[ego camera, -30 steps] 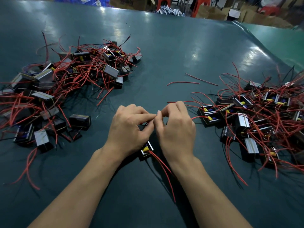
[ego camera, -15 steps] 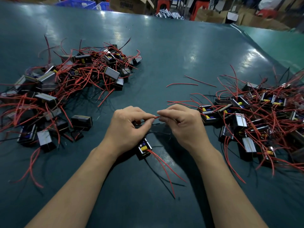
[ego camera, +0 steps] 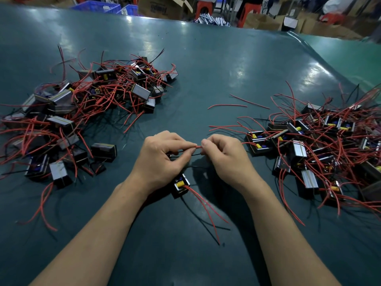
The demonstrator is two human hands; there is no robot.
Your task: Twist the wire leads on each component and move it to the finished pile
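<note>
Small black box-shaped component (ego camera: pixel 180 185) with a yellow part inside lies on the dark green table (ego camera: pixel 206 69), tucked under the left wrist, seemingly to pin it. Head view only: left hand (ego camera: pixel 162 159) and right hand (ego camera: pixel 224 155) each pinch a thin red wire lead (ego camera: pixel 198 147) between thumb and forefinger, fingertips nearly meeting, probably for twisting. Piles of similar black components sit well apart, far left (ego camera: pixel 82 112) and far right (ego camera: pixel 321 145).
</note>
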